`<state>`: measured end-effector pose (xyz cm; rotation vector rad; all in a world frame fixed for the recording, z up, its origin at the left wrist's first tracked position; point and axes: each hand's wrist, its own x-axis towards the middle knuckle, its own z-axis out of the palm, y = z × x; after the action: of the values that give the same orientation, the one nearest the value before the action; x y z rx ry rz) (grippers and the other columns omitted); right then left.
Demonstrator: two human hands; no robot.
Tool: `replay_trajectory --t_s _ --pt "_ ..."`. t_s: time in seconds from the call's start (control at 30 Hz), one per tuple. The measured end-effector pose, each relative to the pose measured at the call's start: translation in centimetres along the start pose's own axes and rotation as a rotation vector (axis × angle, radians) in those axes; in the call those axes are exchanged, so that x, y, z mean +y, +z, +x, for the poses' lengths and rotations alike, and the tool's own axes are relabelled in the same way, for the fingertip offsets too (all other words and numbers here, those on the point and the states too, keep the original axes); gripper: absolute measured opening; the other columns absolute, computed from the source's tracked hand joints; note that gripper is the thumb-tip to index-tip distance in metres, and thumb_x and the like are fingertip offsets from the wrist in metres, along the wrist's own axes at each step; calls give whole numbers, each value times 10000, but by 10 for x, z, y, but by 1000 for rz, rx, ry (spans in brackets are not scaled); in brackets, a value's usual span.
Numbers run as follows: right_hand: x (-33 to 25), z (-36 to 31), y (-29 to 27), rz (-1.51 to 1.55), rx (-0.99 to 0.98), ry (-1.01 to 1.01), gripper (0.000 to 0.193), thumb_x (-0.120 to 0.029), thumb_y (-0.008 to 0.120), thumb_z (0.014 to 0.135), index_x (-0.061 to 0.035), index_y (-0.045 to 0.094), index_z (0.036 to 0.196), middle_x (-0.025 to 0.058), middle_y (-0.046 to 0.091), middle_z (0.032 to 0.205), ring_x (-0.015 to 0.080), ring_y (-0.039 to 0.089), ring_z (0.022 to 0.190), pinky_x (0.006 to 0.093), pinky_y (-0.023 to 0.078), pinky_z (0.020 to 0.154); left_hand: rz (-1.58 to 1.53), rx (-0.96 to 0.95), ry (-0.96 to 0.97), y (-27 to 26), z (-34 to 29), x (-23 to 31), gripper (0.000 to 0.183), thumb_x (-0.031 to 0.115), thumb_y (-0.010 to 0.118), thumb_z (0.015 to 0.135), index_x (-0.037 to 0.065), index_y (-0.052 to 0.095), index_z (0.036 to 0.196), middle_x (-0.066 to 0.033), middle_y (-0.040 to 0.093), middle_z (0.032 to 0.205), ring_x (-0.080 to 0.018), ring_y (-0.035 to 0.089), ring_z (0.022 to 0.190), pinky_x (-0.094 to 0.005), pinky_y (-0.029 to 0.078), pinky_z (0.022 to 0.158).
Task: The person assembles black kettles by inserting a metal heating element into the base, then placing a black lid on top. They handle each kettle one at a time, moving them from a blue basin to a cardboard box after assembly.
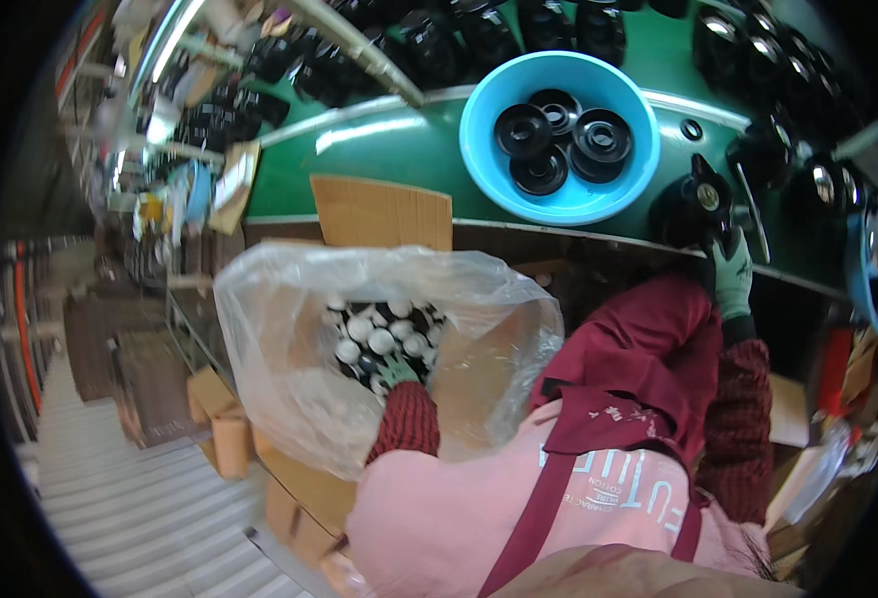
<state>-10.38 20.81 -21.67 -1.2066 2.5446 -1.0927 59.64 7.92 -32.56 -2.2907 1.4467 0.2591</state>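
Note:
My left hand, in a pale green glove, reaches down into a box lined with a clear plastic bag. It touches a heap of small black parts with round white tops; its fingertips are lost among them. On the right, my right hand, in a similar glove, is closed at the near side of a glossy black pot-like vessel with a short spout, at the edge of the green bench. The vessel partly hides those fingers.
A light blue basin holds several black round lids. Many glossy black vessels line the back and right of the bench, and a small black ring lies near the basin. Cardboard boxes stand on the floor at left.

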Motion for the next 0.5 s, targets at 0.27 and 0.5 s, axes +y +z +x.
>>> replay_trajectory --t_s 0.27,0.5 --pt "-27 -4 -4 -57 32 71 609 -329 706 889 9 513 1357 211 597 1301 375 597 1198 417 482 1007 142 -107 -48 -15 15 -11 966 512 782 773 141 345 1551 -295 503 1421 -448 559 1268 -508 498 1027" --pt "-37 -7 -3 -58 12 117 577 -346 705 882 -39 511 1331 185 589 1281 370 624 1130 449 517 929 417 -465 399 -161 -9 63 656 449 775 795 172 601 1363 -191 581 1394 -397 565 1271 -486 480 1027"
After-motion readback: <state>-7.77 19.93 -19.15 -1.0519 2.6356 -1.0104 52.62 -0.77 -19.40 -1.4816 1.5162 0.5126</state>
